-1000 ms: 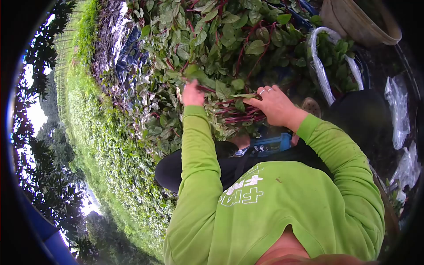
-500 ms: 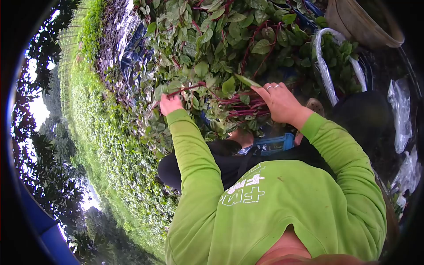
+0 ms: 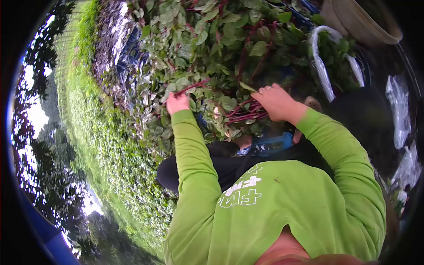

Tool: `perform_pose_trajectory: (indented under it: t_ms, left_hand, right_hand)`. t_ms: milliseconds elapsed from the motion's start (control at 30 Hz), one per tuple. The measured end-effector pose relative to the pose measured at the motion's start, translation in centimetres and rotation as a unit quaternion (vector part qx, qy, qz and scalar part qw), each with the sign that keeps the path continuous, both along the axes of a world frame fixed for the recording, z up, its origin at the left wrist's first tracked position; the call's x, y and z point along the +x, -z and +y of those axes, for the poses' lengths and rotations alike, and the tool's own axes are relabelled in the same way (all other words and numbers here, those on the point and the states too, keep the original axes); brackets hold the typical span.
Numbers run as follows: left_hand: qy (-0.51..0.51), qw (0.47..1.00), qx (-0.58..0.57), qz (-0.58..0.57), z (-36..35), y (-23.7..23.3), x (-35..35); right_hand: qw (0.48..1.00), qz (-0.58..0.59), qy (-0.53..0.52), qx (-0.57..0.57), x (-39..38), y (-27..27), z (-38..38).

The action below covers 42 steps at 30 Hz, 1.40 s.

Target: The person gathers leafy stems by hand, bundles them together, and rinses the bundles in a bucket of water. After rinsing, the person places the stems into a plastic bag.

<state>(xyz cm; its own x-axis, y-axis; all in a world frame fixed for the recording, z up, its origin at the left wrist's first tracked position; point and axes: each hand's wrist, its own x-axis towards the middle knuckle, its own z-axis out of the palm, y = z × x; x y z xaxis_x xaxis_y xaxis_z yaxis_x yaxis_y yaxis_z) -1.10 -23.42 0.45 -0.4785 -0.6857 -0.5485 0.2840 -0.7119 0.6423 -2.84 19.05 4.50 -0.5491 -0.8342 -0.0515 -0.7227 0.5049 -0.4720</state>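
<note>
My left hand (image 3: 177, 104) is closed on a few red-stemmed Malabar spinach shoots (image 3: 194, 86), with leaves around its fingers. To its right, my right hand (image 3: 276, 102) grips a bunch of red Malabar spinach stems (image 3: 245, 111), their cut-looking ends toward the palm. From the top of that fist sticks a narrow, pale-green pointed piece (image 3: 248, 87); I cannot tell whether it is a leaf or a blade. Beyond both hands lies a large heap of leafy Malabar spinach (image 3: 212, 35).
A blue plastic item (image 3: 282, 141) sits between my legs. At the upper right are a beige bucket (image 3: 353, 22) and a plastic-wrapped hoop handle (image 3: 321, 66) over more greens. Clear plastic bags (image 3: 399, 110) lie at the right. Low green plants (image 3: 119, 145) grow on the left.
My left hand has moved slightly right and down, toward my right hand, with the shoots' red stems now bunched closer together. My right hand has barely shifted.
</note>
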Motion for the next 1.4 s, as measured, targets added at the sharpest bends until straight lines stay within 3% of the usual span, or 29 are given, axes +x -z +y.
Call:
perform_pose_trajectory:
  t_ms: [133,233,300,367,433,500,533,633,667,767,800,900,933,1000,1033,1067,1100,1233,1333,1367,1400]
  left_hand:
    - [0.093,0.988,0.07,-0.104,9.7,5.8,-1.1]
    - [0.201,0.964,-0.051,-0.167,16.2,6.4,0.2]
    - [0.293,0.91,-0.17,-0.237,17.9,3.9,0.4]
    - [0.373,0.811,-0.286,-0.348,18.2,3.1,0.3]
    - [0.45,0.632,-0.484,-0.405,17.7,3.1,0.6]
    - [0.492,0.402,-0.644,-0.427,17.3,3.3,0.6]
    - [0.5,0.363,-0.67,-0.412,17.4,3.4,0.4]
    - [0.452,0.403,-0.784,-0.137,16.8,6.2,-0.5]
    - [0.534,0.511,-0.673,-0.037,17.2,6.3,-1.8]
    - [0.686,0.565,-0.432,-0.151,19.7,2.5,-1.9]
    - [0.642,0.594,-0.478,-0.09,19.6,5.1,-1.4]
    - [0.598,0.531,-0.565,-0.202,20.5,2.9,-2.2]
    - [0.629,0.522,-0.531,-0.225,20.6,2.3,-2.6]
    - [0.603,0.455,-0.653,-0.055,19.3,7.1,-1.9]
    - [0.578,0.412,-0.703,0.031,19.5,6.9,-2.0]
    - [0.699,0.544,-0.461,-0.062,20.2,6.8,-1.6]
    - [0.689,0.665,-0.214,-0.194,20.9,6.6,-1.2]
    - [0.724,0.556,-0.296,-0.281,22.1,5.1,-1.1]
    - [0.744,0.513,-0.364,-0.226,22.6,5.7,-1.8]
    - [0.747,0.496,-0.394,-0.199,22.9,5.4,-2.2]
    - [0.761,0.415,-0.475,-0.148,22.9,5.1,-3.0]
  right_hand:
    - [0.998,-0.048,0.004,0.027,-0.5,1.1,-0.4]
    - [0.998,-0.05,0.033,0.02,-1.0,1.2,-0.2]
    - [0.998,-0.042,0.036,0.025,-1.2,1.4,-0.1]
    - [0.999,-0.034,0.039,0.017,-1.1,1.5,0.1]
    - [0.998,-0.042,0.035,0.014,-1.0,1.7,0.1]
    - [0.998,-0.04,0.036,0.013,-1.0,1.9,0.1]
    - [0.999,-0.036,0.039,0.013,-1.1,2.0,0.1]
    - [0.998,-0.035,0.046,0.016,-1.0,2.4,0.2]
    - [0.998,-0.035,0.046,0.018,-1.0,2.4,0.1]
    - [0.997,-0.047,0.051,0.03,-1.1,2.3,0.1]
    - [0.997,-0.05,0.049,0.033,-1.1,2.2,0.1]
    - [0.996,-0.05,0.061,0.029,-1.0,2.1,0.2]
    - [0.996,-0.049,0.072,0.021,-0.9,2.1,0.1]
    - [0.995,-0.022,0.096,-0.013,-0.4,2.3,0.0]
    - [0.994,-0.042,0.104,0.001,-0.4,1.9,0.1]
    - [0.992,-0.062,0.113,0.015,-0.3,1.4,0.1]
    - [0.989,-0.079,0.122,0.028,-0.5,1.0,0.1]
    - [0.99,-0.019,0.119,0.071,0.4,1.4,0.1]
    - [0.986,0.089,0.137,0.025,0.8,2.4,0.7]
    - [0.99,0.021,0.122,0.067,0.5,2.1,0.7]
    - [0.987,-0.048,0.105,0.108,0.1,1.7,0.5]
